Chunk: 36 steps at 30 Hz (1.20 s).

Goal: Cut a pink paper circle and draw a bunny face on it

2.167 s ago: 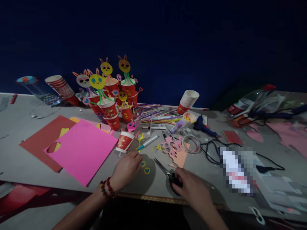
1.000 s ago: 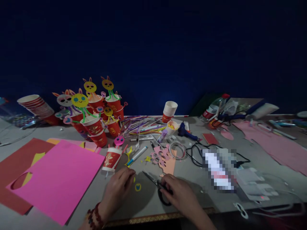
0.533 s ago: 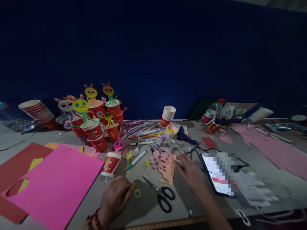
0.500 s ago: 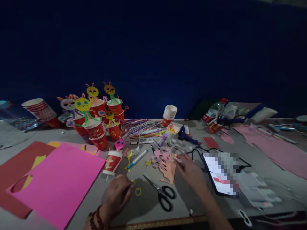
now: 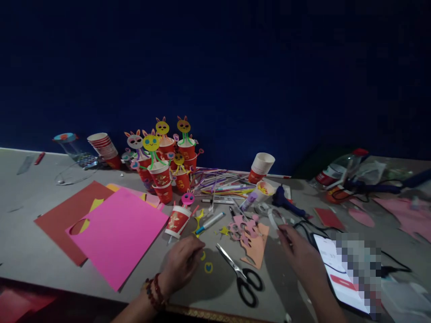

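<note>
My right hand [image 5: 299, 249] pinches a pale, see-through roll of tape [image 5: 274, 218] between thumb and fingers, just right of the peach paper scrap [image 5: 261, 246]. My left hand [image 5: 183, 260] is closed above the table's front part, its fingertips pressed together; whatever they hold is hidden. Beside them are a yellow sliver [image 5: 203, 255] and a small yellow disc with a blue heart [image 5: 208, 268]. Black-handled scissors [image 5: 240, 273] lie between my hands, blades partly apart. Behind my left hand, a red and white paper cup [image 5: 178, 221] with a pink paper face [image 5: 187, 198] stands upside down.
Several red cups with paper bunny heads [image 5: 160, 175] stand at the back. Pink paper [image 5: 121, 233] lies left. Pipe cleaners [image 5: 218, 181], a marker [image 5: 210, 223], a purple glue stick [image 5: 248, 202] and a blue glue gun [image 5: 286, 202] lie mid-table. A phone [image 5: 336, 269] and black cable are right.
The view has swung left, so things appear farther right. My right hand has moved the tape roll right, off the paper scraps, and the roll now appears more edge-on. My left hand stays closed.
</note>
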Each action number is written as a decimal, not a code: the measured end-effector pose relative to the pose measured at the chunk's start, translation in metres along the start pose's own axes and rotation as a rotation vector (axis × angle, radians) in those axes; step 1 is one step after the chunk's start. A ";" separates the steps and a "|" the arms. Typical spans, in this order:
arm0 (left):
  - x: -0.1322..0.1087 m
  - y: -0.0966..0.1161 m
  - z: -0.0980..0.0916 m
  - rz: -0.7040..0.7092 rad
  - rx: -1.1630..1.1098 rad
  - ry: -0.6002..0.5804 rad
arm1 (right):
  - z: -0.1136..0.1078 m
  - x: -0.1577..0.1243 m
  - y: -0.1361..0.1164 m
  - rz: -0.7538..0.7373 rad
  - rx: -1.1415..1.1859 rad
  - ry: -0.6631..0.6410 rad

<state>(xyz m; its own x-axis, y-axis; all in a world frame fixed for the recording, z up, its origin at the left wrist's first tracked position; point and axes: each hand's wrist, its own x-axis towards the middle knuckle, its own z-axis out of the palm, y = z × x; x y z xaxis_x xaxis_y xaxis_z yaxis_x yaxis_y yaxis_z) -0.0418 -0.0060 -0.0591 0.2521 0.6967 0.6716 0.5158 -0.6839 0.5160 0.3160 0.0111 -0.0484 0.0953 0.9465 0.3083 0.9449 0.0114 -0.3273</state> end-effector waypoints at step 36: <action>0.049 0.047 -0.012 -0.090 -0.153 -0.264 | -0.009 -0.044 -0.153 -0.138 0.961 -0.071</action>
<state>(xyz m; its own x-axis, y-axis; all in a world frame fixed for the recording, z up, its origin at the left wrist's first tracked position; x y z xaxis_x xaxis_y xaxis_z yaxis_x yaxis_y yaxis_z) -0.0150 -0.0072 0.0043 0.4250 0.7745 0.4685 0.4219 -0.6274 0.6545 0.1697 -0.0354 -0.0042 -0.0460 0.9340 0.3542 0.2850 0.3522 -0.8915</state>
